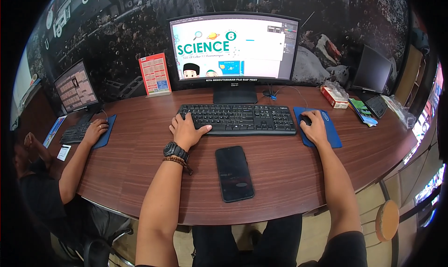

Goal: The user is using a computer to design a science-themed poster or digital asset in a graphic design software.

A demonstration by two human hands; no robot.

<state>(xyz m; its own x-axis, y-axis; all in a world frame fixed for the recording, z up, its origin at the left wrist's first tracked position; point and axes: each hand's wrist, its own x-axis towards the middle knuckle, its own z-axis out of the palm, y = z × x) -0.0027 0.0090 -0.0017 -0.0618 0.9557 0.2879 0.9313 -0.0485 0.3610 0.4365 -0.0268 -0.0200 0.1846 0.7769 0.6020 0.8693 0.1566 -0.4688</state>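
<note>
My left hand (186, 131) rests with fingers spread on the left end of a black keyboard (238, 117), its thumb stretched toward the lower row of keys. A dark watch (176, 150) and a beaded bracelet (178, 162) circle that wrist. Over at the right, my right hand (315, 126) is curled over a black computer mouse (306, 120), mostly covered by the fingers, on a blue mouse pad (332, 132). Behind the keyboard stands a curved monitor (261, 48) lit with a colourful design page. Between my forearms a black smartphone (234, 173) lies with its screen dark.
At the left, another person's hand (96, 131) works on a second blue pad beside a keyboard (74, 132) and monitor (77, 87). A red desk calendar (155, 76) stands behind. Rightward are a small box (334, 98), booklets (362, 112) and a dark monitor (373, 70). A round stool (388, 220) stands beyond the desk edge.
</note>
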